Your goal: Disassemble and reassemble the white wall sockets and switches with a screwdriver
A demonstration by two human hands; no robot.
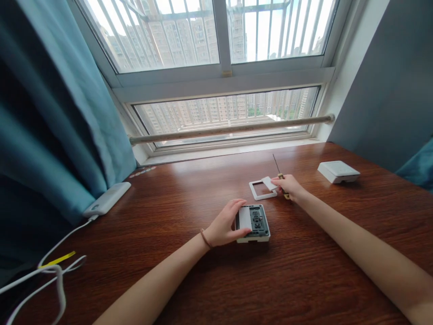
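White plate (268, 183) | upper right of white-rimmed box (259, 221) | right hand (287, 186) nearer, pinching plate, screwdriver (280, 176) gripped too, shaft up-frame | left hand (227, 222) half-spread, clasping box's left side

Beneath the left hand (225, 225) lies a brown table (152, 194); beyond it, a daylit window (226, 72), blue curtain (61, 113) leftward, grey wall (389, 85) rightward.

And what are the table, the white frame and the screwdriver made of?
Table: wood or wood-look laminate, glossy brown; it has streaky grain and reflects light.
Frame: probably plastic, since it's plain, smooth white.
Screwdriver: the shaft looks like metal, being so thin and straight; the yellowish handle may be plastic, but it's partly covered, so I can't be sure.
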